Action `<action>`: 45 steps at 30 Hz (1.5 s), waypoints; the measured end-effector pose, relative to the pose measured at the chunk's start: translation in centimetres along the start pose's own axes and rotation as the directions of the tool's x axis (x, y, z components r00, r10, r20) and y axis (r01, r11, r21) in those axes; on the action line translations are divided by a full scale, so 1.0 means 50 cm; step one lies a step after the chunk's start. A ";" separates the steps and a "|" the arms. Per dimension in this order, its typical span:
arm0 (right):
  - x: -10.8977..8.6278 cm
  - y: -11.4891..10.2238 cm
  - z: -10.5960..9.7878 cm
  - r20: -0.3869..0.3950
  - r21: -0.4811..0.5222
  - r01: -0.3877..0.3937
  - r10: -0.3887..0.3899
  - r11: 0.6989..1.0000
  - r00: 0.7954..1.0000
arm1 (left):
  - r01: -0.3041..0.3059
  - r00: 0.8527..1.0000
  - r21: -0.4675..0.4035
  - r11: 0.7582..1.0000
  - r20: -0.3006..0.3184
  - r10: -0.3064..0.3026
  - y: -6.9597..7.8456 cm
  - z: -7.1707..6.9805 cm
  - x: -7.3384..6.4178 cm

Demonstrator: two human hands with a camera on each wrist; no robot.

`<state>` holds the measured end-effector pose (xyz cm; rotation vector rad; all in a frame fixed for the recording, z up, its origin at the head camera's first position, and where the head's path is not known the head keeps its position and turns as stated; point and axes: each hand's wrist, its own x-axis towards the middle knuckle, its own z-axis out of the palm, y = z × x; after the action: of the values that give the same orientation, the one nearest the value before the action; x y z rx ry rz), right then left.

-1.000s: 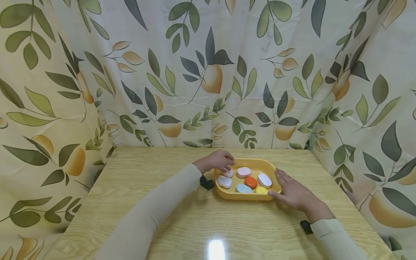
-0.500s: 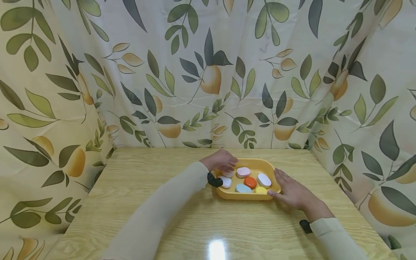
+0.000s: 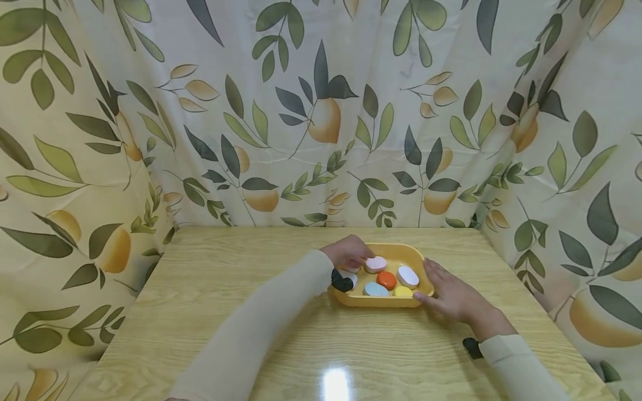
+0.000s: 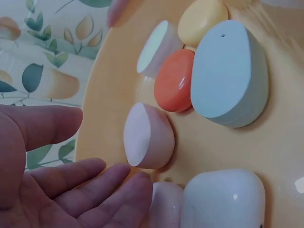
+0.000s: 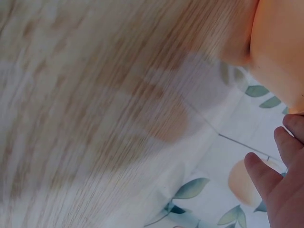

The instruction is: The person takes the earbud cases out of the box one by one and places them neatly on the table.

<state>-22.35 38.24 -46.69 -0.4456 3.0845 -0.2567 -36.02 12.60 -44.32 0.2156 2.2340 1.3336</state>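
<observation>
a: in the head view, where is the pink oval block [image 3: 376, 264] found?
b: inside the orange-yellow tray [image 3: 368, 302], toward its far wall. it is placed just to the right of the fingertips of the left hand [image 3: 350, 253], by far the nearer hand; the right hand [image 3: 453, 295] is laid against the tray's right end.
a: its long axis?
b: roughly side to side, along the tray's length, with its flat face turned up.
a: and in the left wrist view?
b: the left fingers [image 4: 102, 185] are seen spread apart, nothing clamped. the block is set close past their tips; whether it is touched cannot be told. its flat face is turned to the view's left, its long axis upright there.
a: the right wrist view?
b: the right fingers are held straight and spread at the tray's edge, nothing gripped; the block is not shown.
</observation>
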 end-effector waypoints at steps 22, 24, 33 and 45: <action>0.001 0.005 -0.001 0.008 -0.001 0.007 -0.007 1.000 1.000 | -0.066 0.991 0.203 0.977 0.124 0.041 0.010 0.039 0.002; -0.001 0.004 -0.004 0.004 -0.004 0.010 -0.010 1.000 1.000 | -0.075 0.989 0.204 0.976 0.141 0.046 0.012 0.040 0.003; 0.000 -0.001 -0.004 0.021 0.012 -0.003 0.003 1.000 1.000 | -0.096 0.992 0.213 0.972 0.098 0.077 0.011 0.052 0.008; -0.004 -0.001 -0.002 0.010 0.018 -0.002 0.002 1.000 1.000 | -0.195 0.961 0.119 0.973 0.219 0.166 0.006 0.049 -0.029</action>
<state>-22.17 38.29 -46.57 -0.4422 3.0706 -0.2812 -33.56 14.08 -44.46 0.5965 2.1705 1.1843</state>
